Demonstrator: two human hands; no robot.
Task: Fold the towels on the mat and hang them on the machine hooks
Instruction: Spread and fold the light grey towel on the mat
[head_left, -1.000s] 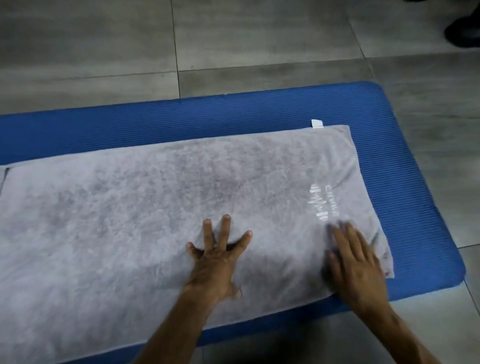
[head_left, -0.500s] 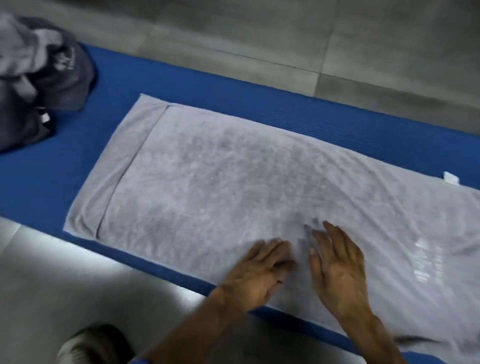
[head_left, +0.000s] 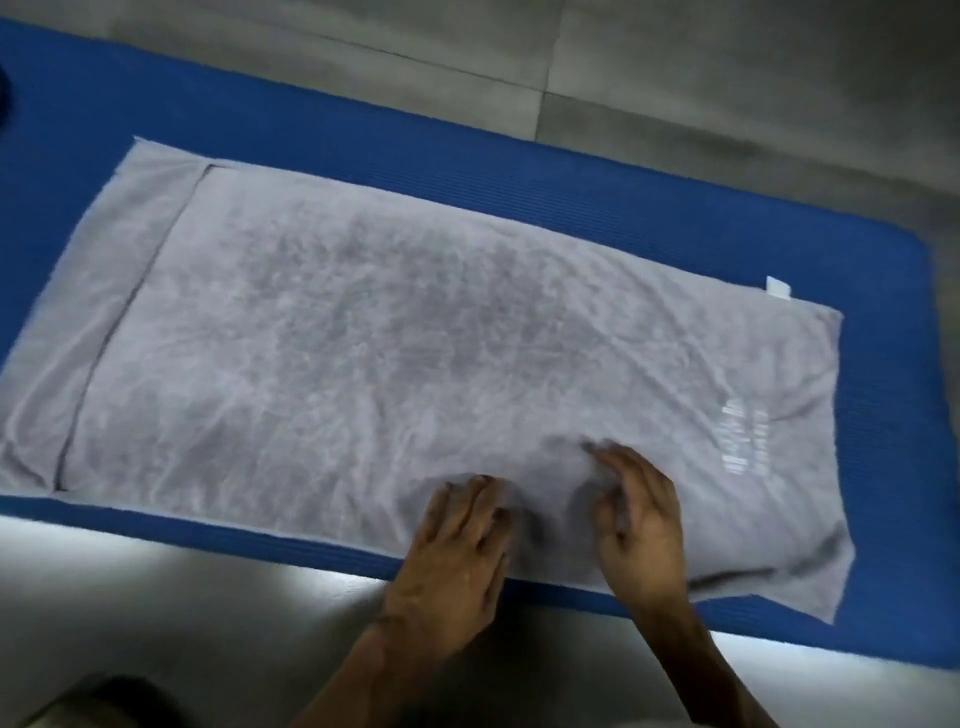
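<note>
Head view: I log one grey terry towel (head_left: 395, 332), rectangular, flat on a ribbed blue foam mat (head_left: 571, 176). White print (head_left: 740, 439) at 4 o'clock, unreadable; white tag (head_left: 777, 287) at 2. Left hand (head_left: 457, 545) and right hand (head_left: 641, 525) at 6, palms down, fingers loosely spread, gripping nothing.

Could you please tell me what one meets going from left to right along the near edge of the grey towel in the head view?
Folded-over hem band → left hand → right hand → pale printed logo → blue mat.
</note>
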